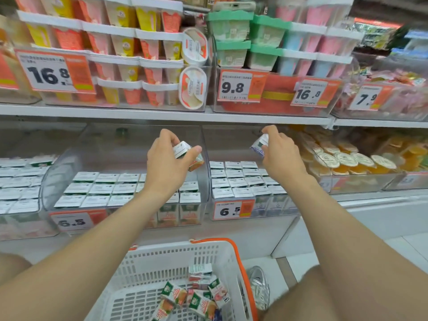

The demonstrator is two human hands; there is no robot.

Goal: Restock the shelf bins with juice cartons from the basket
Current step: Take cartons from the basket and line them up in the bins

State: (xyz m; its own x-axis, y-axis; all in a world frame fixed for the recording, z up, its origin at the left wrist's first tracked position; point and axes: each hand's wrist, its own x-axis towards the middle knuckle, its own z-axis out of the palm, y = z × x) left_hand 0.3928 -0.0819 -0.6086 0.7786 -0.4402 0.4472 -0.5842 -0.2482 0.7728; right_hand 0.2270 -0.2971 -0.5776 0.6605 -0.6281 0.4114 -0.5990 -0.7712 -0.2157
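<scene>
My left hand point(168, 161) grips an orange-and-white juice carton point(188, 155) above the middle clear shelf bin point(55, 172), which holds rows of upright cartons. My right hand point(281, 154) grips a purple-and-white juice carton point(260, 144) over the neighbouring right bin point(231, 212), also packed with cartons. Low in the view stands the white basket point(171, 258) with an orange rim; several loose juice cartons point(199, 295) lie tumbled in its bottom.
The upper shelf point(162, 112) carries stacked dessert cups behind price tags. A bin of jelly cups point(342, 161) sits right of the carton bins. Another carton bin point(18, 179) is at the far left. My knees flank the basket.
</scene>
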